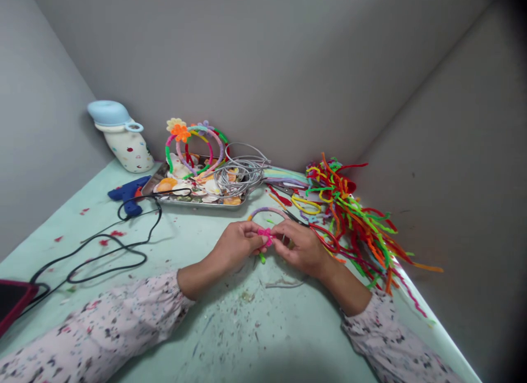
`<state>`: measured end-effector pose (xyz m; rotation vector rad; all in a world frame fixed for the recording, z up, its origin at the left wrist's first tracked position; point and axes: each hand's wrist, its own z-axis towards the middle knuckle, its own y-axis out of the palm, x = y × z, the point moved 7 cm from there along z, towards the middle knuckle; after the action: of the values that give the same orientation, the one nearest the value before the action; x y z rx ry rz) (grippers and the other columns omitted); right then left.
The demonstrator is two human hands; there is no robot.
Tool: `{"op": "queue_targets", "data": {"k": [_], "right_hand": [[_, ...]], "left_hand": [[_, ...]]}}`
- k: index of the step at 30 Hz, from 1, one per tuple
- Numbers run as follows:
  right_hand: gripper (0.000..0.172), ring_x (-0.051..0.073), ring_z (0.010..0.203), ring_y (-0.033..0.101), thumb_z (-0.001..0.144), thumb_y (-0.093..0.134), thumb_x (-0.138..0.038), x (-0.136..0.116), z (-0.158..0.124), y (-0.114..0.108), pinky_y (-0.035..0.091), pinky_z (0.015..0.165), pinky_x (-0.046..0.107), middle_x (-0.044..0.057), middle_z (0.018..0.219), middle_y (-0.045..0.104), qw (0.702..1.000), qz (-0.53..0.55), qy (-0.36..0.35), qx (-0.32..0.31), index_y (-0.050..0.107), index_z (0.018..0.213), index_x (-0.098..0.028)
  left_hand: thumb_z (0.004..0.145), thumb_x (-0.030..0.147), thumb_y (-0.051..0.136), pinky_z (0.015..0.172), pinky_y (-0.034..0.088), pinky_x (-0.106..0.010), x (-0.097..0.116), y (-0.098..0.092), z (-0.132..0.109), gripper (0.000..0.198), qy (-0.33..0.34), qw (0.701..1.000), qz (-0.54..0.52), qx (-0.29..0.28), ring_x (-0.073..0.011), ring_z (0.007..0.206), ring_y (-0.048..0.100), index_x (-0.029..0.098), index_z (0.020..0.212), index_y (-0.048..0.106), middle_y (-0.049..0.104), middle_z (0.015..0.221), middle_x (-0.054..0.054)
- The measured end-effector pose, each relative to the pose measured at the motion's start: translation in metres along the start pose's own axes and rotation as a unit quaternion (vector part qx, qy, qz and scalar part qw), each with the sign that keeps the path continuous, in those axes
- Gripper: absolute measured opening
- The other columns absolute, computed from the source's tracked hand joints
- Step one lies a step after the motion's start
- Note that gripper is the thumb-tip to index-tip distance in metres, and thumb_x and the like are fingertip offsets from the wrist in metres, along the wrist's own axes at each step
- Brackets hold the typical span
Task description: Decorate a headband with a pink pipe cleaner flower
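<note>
A small bright pink pipe-cleaner flower [267,237] is pinched between my two hands above the middle of the table. My left hand [240,241] grips its left side with thumb and fingers closed. On the other side, my right hand [302,244] closes its fingertips on the flower's right edge. Just behind them lies a headband [265,210] wrapped in purple, pink and orange, partly hidden by my hands. A green pipe-cleaner end [262,258] shows below the flower. Dark scissor blades [297,218] lie close behind my right hand.
A metal tray [206,205] holds finished headbands, grey wire hoops [242,177] and scraps. To its left are a blue glue gun [130,195] with a black cord [144,257] and a bottle [123,139]. A heap of colourful pipe cleaners [358,224] covers the right side.
</note>
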<state>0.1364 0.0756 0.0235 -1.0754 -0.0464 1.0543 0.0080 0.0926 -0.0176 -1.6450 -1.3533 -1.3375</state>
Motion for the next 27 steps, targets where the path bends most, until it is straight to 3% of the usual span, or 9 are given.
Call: {"op": "queue_targets", "data": {"k": [16, 23, 27], "right_hand": [[0.010, 0.012, 0.063, 0.057, 0.083, 0.055, -0.016, 0.000, 0.002, 0.001, 0.048, 0.059, 0.024, 0.004, 0.080, 0.064, 1.000, 0.012, 0.009, 0.010, 0.061, 0.090, -0.020], [0.018, 0.014, 0.070, 0.061, 0.084, 0.055, -0.019, 0.011, -0.002, 0.001, 0.052, 0.060, 0.025, 0.007, 0.095, 0.065, 0.997, 0.050, 0.066, 0.005, 0.060, 0.101, -0.020], [0.017, 0.014, 0.069, 0.061, 0.084, 0.055, -0.018, 0.008, -0.002, 0.001, 0.052, 0.061, 0.026, 0.006, 0.090, 0.066, 0.998, 0.036, 0.044, 0.012, 0.062, 0.099, -0.021]], "left_hand": [[0.069, 0.021, 0.069, 0.057, 0.041, -0.024, -0.002, 0.001, 0.000, 0.014, 0.003, 1.000, 0.015, -0.008, -0.0098, 0.052, 0.054, 0.011, 0.074, 0.062, 0.063, 0.060, -0.004], [0.069, 0.021, 0.069, 0.058, 0.041, -0.024, 0.004, -0.003, 0.000, 0.014, 0.018, 1.000, -0.003, 0.009, -0.0108, 0.055, 0.056, 0.012, 0.077, 0.062, 0.064, 0.061, -0.003], [0.068, 0.022, 0.069, 0.057, 0.040, -0.025, 0.003, -0.003, 0.000, 0.014, 0.010, 1.000, 0.010, 0.007, -0.0115, 0.054, 0.055, 0.012, 0.076, 0.063, 0.063, 0.060, -0.004]]}}
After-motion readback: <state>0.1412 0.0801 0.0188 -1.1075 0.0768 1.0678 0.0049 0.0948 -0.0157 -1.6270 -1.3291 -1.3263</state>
